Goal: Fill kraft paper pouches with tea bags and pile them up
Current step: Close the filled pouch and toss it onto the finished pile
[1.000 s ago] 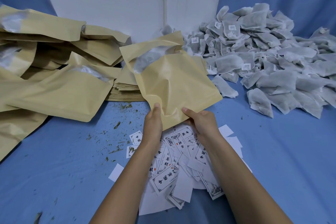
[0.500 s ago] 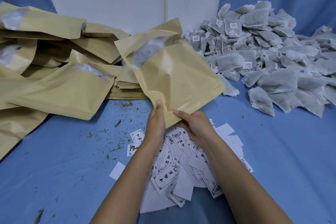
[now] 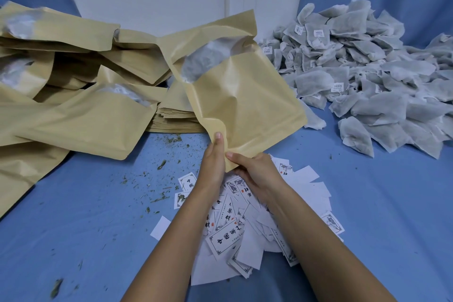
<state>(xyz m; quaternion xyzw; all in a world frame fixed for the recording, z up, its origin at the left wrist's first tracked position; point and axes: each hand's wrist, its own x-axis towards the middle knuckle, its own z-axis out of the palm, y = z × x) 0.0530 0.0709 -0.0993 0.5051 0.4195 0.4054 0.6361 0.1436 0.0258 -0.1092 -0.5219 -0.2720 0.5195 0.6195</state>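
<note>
**Filled Pouch Held Up by Its Lower Corner**

A kraft paper pouch (image 3: 241, 95) is held raised above the blue cloth (image 3: 85, 216), tilted with its open mouth up and to the left. A pale tea bag (image 3: 208, 60) is seen inside that mouth. The pouch's lower corner is pinched by the left hand (image 3: 213, 163), thumb up along the edge. The same corner is gripped by the right hand (image 3: 256, 173), thumb on top and fingers curled beneath.

Scattered printed label cards (image 3: 234, 235) lie under both hands. A pile of filled pouches (image 3: 73, 117) is heaped at the left, and a flat stack of empty pouches (image 3: 175, 121) is set just behind the held one. A large heap of loose tea bags (image 3: 367, 71) is spread at the right. Green tea crumbs (image 3: 161, 164) are strewn on the cloth near the left hand.
</note>
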